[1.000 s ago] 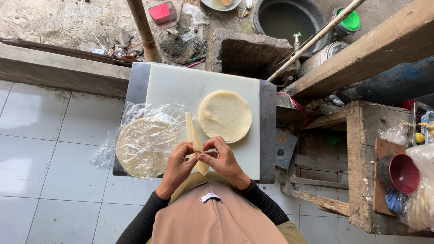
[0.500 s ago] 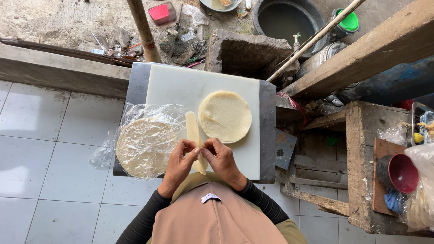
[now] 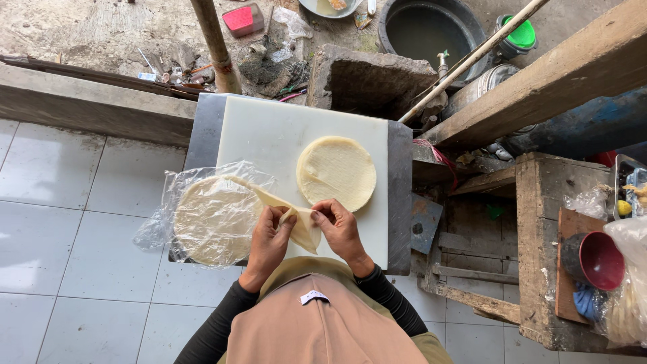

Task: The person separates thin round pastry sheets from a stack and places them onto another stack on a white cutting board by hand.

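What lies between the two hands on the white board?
In the head view, a thin folded wrapper sheet spans from left hand to right hand, pinched by both.

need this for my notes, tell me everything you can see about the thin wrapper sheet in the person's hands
The wrapper sheet is pale cream, thin and limp like soft dough. It is lifted and partly folded, drooping between the left hand and right hand, whose fingertips pinch its near edge. Its far end trails left onto the stack of wrappers lying on clear plastic, over the white cutting board.

Plastic film veils the stacked wrappers (image 3: 214, 219). The red bowl's (image 3: 602, 259) neighbouring bag (image 3: 630, 283) runs off the right edge, contents indistinct.
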